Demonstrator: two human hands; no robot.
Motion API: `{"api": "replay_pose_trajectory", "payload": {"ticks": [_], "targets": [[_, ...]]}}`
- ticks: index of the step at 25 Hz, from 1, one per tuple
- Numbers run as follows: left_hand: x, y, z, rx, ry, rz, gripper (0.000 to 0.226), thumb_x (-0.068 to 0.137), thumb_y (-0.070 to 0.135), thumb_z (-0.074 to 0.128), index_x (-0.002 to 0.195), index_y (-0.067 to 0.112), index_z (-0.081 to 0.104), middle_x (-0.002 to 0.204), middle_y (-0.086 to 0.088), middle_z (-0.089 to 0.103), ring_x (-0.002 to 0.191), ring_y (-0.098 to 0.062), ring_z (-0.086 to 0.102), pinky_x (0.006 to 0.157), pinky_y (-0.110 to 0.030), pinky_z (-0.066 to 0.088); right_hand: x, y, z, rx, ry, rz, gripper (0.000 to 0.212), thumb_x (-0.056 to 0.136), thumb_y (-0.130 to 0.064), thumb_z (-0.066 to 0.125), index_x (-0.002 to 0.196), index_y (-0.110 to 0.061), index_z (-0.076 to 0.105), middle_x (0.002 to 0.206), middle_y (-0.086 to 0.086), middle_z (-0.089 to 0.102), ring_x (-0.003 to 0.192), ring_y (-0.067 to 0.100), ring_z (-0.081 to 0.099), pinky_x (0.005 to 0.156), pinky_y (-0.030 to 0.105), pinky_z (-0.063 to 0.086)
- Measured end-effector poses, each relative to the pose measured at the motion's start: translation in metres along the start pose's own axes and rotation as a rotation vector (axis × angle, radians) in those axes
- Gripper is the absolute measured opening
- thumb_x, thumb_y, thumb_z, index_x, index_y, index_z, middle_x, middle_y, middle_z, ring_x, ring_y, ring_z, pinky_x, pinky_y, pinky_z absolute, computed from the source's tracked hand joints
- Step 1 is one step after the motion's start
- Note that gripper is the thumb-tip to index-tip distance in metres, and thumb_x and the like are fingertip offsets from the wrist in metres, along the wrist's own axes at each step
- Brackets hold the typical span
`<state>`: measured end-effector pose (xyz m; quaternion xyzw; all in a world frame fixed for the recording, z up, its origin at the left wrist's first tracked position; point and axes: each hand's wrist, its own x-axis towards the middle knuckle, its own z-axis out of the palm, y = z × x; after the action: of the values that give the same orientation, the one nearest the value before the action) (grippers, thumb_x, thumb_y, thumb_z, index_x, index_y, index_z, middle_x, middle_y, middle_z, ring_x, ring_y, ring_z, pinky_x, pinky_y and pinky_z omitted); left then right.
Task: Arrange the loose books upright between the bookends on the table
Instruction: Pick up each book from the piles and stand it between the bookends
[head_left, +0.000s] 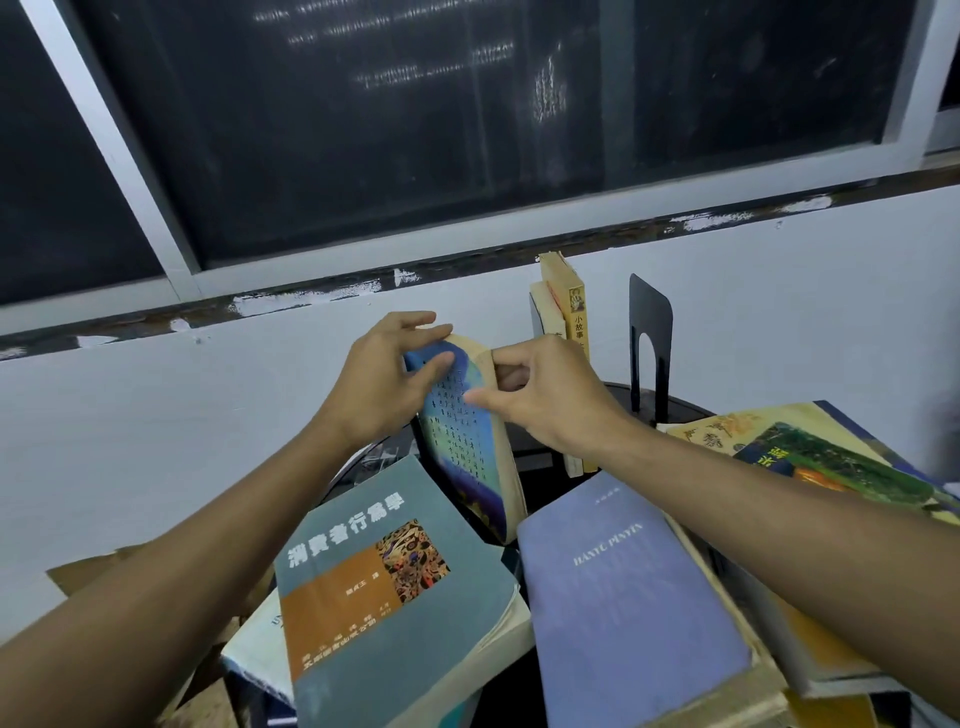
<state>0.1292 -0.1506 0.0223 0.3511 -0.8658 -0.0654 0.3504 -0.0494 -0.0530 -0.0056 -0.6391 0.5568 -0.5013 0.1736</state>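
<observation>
Dark window panes in a white frame (111, 140) fill the upper background, above a worn sill and a plain white wall. Below them, a dark round counter (681, 406) carries the books. The blue book (464, 447) stands on its lower end near the centre of the counter. It leans to the left, with its front cover facing the camera and its yellowed page block on the right side. The left grip (382, 382) pinches the book's upper left corner, thumb on the cover and fingers curled over the top edge. The right grip (548, 402) pinches the upper right side, thumb on the cover and fingers curled round the page block. Behind the right grip, two upright books (567, 306) stand near a black bookend (649, 332), with a gap showing between them. The foot of the blue book sits between two flat volumes. A grey-green book (384, 613) with an orange panel lies to the left, resting on a pale volume beneath. A lavender book (628, 608) lettered HANYU PINYIN lies to the right. A yellow book (810, 447) with a green picture lies on the far right stack. Brown cardboard (85, 571) shows at the lower left.
</observation>
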Motion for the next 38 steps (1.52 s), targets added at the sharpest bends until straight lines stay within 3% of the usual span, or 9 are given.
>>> {"api": "replay_pose_trajectory", "payload": {"ticks": [2, 6, 9, 11, 16, 20, 24, 29, 38], "targets": [[-0.010, 0.005, -0.001, -0.073, -0.024, -0.031, 0.039, 0.099, 0.037, 0.061, 0.136, 0.026, 0.065, 0.152, 0.008, 0.048, 0.138, -0.010, 0.045, 0.114, -0.030, 0.038, -0.003, 0.002, 0.001, 0.025, -0.054, 0.011, 0.032, 0.082, -0.026, 0.086, 0.112, -0.017, 0.079, 0.093, -0.003, 0.080, 0.088, 0.005, 0.076, 0.079, 0.033, 0.064], [-0.029, 0.020, 0.001, -0.197, -0.114, -0.109, 0.073, 0.083, 0.066, 0.064, 0.146, 0.031, 0.053, 0.165, 0.009, 0.027, 0.151, -0.008, 0.025, 0.101, -0.003, 0.033, -0.012, 0.009, 0.001, -0.103, -0.229, 0.019, 0.063, 0.071, -0.041, 0.092, 0.128, -0.030, 0.065, 0.116, -0.011, 0.074, 0.108, 0.006, 0.068, 0.096, 0.030, 0.056], [-0.032, 0.022, 0.002, -0.152, -0.202, -0.096, 0.095, 0.070, 0.082, 0.064, 0.152, 0.038, 0.041, 0.168, 0.008, 0.019, 0.154, -0.007, 0.016, 0.122, -0.036, 0.028, -0.018, 0.007, 0.002, -0.134, -0.275, 0.011, 0.050, 0.080, -0.031, 0.085, 0.122, -0.037, 0.058, 0.111, -0.012, 0.070, 0.101, 0.005, 0.065, 0.083, 0.020, 0.052], [-0.029, 0.017, -0.003, -0.187, -0.229, -0.083, 0.094, 0.068, 0.085, 0.063, 0.150, 0.043, 0.041, 0.167, 0.011, 0.022, 0.151, -0.008, 0.027, 0.122, -0.040, 0.030, -0.020, 0.002, 0.005, -0.167, -0.249, 0.018, 0.033, 0.086, -0.023, 0.078, 0.111, -0.032, 0.059, 0.092, -0.010, 0.066, 0.082, 0.003, 0.063, 0.067, 0.017, 0.047], [-0.022, 0.004, -0.010, -0.280, -0.342, -0.029, 0.080, 0.076, 0.045, 0.082, 0.148, 0.040, 0.046, 0.165, 0.012, 0.022, 0.147, -0.007, 0.034, 0.096, -0.012, 0.049, -0.023, 0.000, 0.016, -0.139, -0.160, 0.012, 0.015, 0.093, -0.018, 0.064, 0.082, -0.025, 0.058, 0.072, -0.004, 0.060, 0.063, 0.012, 0.055, 0.059, 0.026, 0.044], [-0.016, -0.001, -0.014, -0.321, -0.297, 0.014, 0.072, 0.084, 0.017, 0.080, 0.147, 0.035, 0.048, 0.162, 0.009, 0.030, 0.142, -0.011, 0.042, 0.092, -0.013, 0.053, -0.016, 0.001, 0.008, -0.101, -0.074, 0.062, 0.007, 0.098, -0.013, 0.061, 0.100, -0.011, 0.068, 0.090, 0.008, 0.072, 0.078, 0.022, 0.070, 0.068, 0.039, 0.061], [-0.001, -0.002, -0.034, -0.173, -0.115, 0.135, 0.075, 0.086, 0.023, 0.079, 0.149, 0.041, 0.043, 0.156, 0.013, 0.034, 0.137, -0.005, 0.042, 0.102, -0.030, 0.052, -0.003, -0.023, -0.022, -0.004, -0.019, 0.035, 0.017, 0.100, -0.010, 0.062, 0.114, -0.016, 0.071, 0.112, -0.003, 0.073, 0.107, 0.018, 0.070, 0.093, 0.041, 0.060], [0.019, 0.007, -0.064, -0.118, 0.005, 0.148, 0.074, 0.084, 0.031, 0.081, 0.146, 0.041, 0.043, 0.147, 0.014, 0.042, 0.138, -0.011, 0.040, 0.112, -0.039, 0.044, 0.003, -0.053, -0.066, 0.169, -0.098, -0.038, 0.030, 0.100, -0.001, 0.062, 0.107, -0.029, 0.070, 0.107, -0.009, 0.074, 0.091, 0.003, 0.073, 0.065, 0.020, 0.059], [0.007, 0.036, -0.099, -0.416, -0.100, 0.115, 0.049, 0.088, 0.017, 0.077, 0.132, 0.031, 0.060, 0.130, 0.007, 0.060, 0.111, -0.017, 0.068, 0.072, -0.034, 0.063, 0.016, -0.043, -0.075, 0.294, 0.032, -0.010, 0.040, 0.095, -0.003, 0.069, 0.132, -0.012, 0.060, 0.116, 0.003, 0.075, 0.101, 0.020, 0.075, 0.074, 0.022, 0.060]]}}
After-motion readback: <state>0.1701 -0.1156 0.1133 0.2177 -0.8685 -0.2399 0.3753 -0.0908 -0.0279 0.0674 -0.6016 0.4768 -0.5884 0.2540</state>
